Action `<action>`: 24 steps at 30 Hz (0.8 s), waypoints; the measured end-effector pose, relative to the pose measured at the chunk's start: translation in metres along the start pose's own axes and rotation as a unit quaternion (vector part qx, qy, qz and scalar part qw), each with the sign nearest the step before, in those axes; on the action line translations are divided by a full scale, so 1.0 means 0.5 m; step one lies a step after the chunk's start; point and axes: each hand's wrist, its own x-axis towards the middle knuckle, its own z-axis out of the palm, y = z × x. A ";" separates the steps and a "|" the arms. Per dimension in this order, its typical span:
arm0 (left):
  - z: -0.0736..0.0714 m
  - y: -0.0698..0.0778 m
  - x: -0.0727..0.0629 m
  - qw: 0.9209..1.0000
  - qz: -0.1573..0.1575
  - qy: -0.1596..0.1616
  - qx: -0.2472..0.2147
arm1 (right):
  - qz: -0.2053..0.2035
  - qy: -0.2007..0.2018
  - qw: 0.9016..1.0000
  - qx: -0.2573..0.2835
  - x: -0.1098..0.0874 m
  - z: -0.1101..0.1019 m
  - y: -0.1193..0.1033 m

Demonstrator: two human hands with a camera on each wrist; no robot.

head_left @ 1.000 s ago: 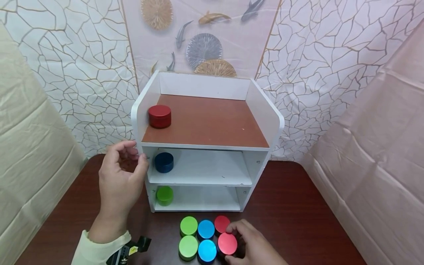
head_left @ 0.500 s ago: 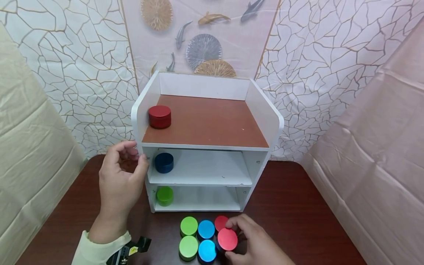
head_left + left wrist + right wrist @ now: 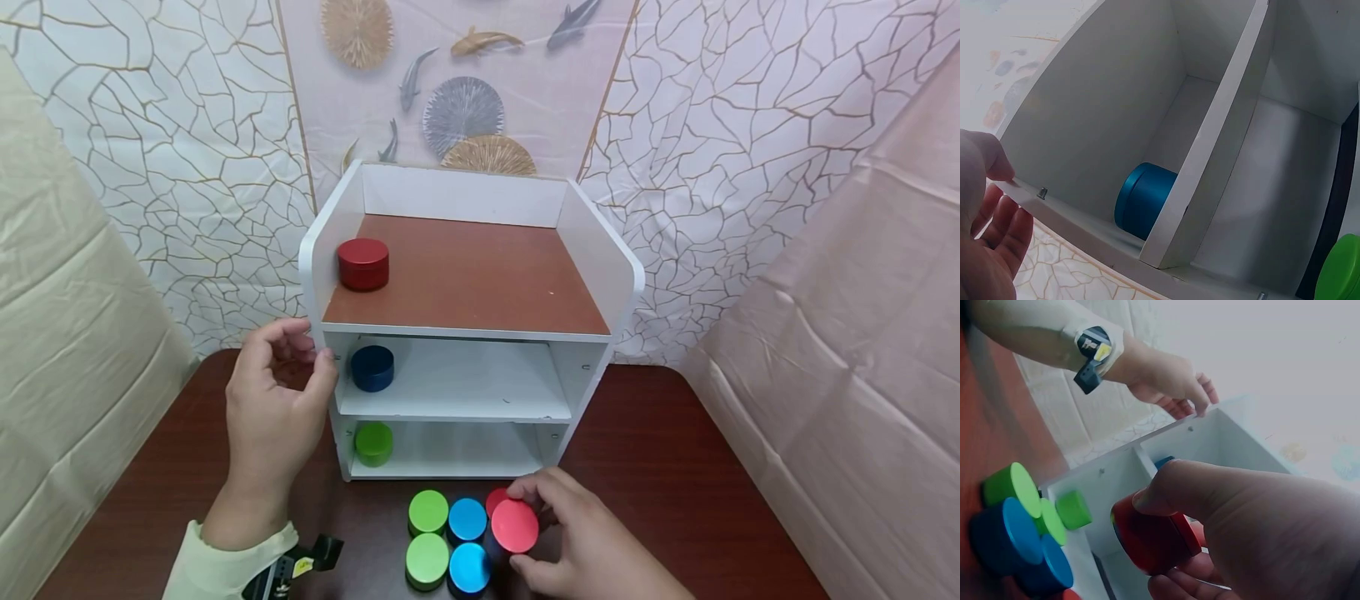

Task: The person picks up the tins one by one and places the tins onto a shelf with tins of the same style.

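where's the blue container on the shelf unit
In the head view, the blue container stands at the left end of the middle shelf, between a red container above and a green container below.

Looks like smooth, glossy metal on the red tin (image 3: 515, 527) in the right hand (image 3: 588, 533), the blue tins (image 3: 468, 568) and green tins (image 3: 427, 559) beside it; like coated board on the shelf unit (image 3: 465, 198) by the left hand (image 3: 272, 408), polished wood on the table (image 3: 660, 467) below both, creased cloth on the drape (image 3: 82, 350) left of them
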 end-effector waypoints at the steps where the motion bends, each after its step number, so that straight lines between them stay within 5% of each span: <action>1: 0.000 0.000 0.000 1.000 0.000 0.000 -0.001 | 0.001 0.000 1.000 -0.003 0.000 -0.003 -0.004; 24: 0.001 -0.001 0.000 1.000 0.004 0.001 -0.004 | -0.135 0.054 0.986 -0.081 0.008 -0.044 -0.070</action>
